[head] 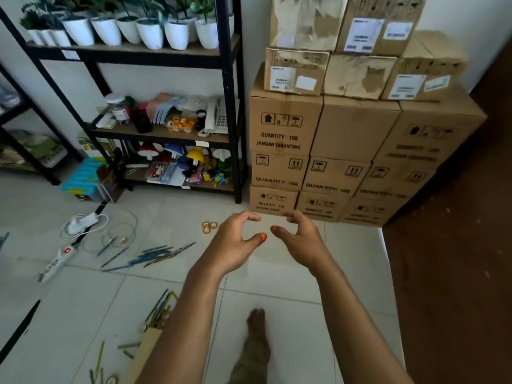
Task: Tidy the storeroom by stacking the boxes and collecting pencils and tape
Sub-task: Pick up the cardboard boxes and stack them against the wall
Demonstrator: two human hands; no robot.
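Left of the fingers, and well apart from them, blue pencils (149, 256) lie scattered across the floor (277, 275) tiles beside a white power strip (56, 261) and its looped cable. Nearer, just left of the left hand (235, 245), 3 small tape rolls (209, 227) sit together on the tile. More pencils (159, 307) and a tape roll (112, 379) lie below the left forearm, near a cardboard piece.

Both hands hover over bare floor, fingers loosely curled and grasping nothing; the right hand (300, 239) mirrors the left, thumbs almost meeting.

Beyond the fingertips the boxes (357, 151) look already stacked against the wall, so collecting is likely the step in hand. To do it well, I would sweep the pencils into 1 parallel bundle before closing the fingers round them, keeping clear of the cable, then pick up the tape rolls together.
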